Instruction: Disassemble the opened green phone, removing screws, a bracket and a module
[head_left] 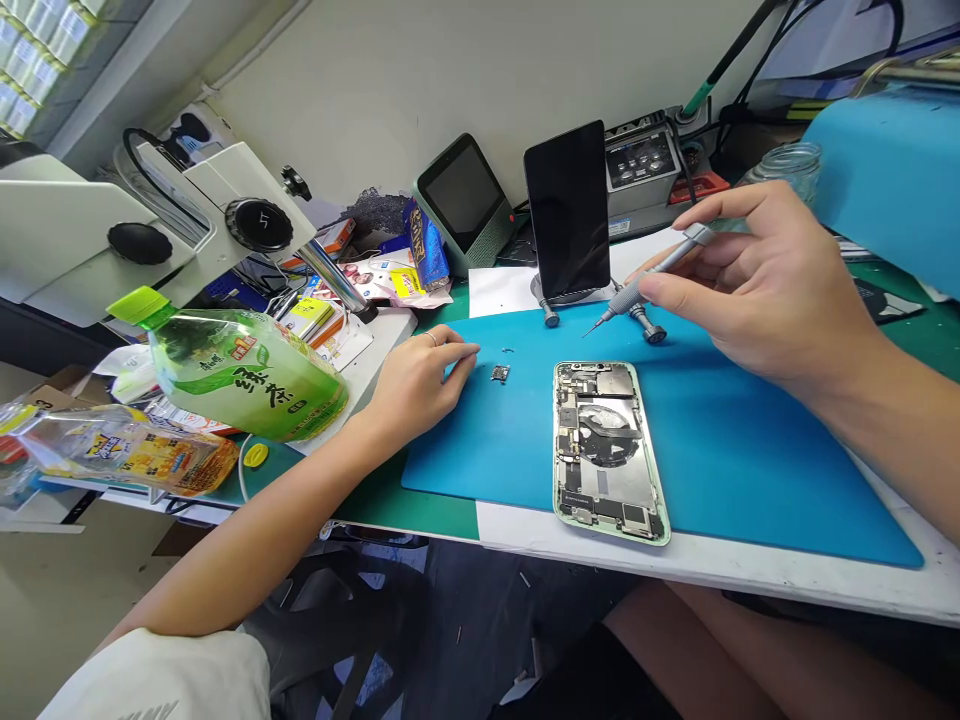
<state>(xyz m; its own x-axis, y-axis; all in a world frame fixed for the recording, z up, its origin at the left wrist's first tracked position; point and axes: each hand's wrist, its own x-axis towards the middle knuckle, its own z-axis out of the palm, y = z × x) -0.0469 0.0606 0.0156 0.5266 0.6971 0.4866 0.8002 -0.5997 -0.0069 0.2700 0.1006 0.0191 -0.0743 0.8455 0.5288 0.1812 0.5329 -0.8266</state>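
While the right hand [757, 285] pinches a screwdriver [649, 278] pen-style, tip hovering above the mat [735, 440], the left hand [420, 380] rests flat and empty, fingers loose beside a small part [499, 373] set aside. The opened phone [609, 452] lies face-down mid-mat, internals up for access. Its screen [567, 208] leans upright behind; a bottle [247, 372] lies left.
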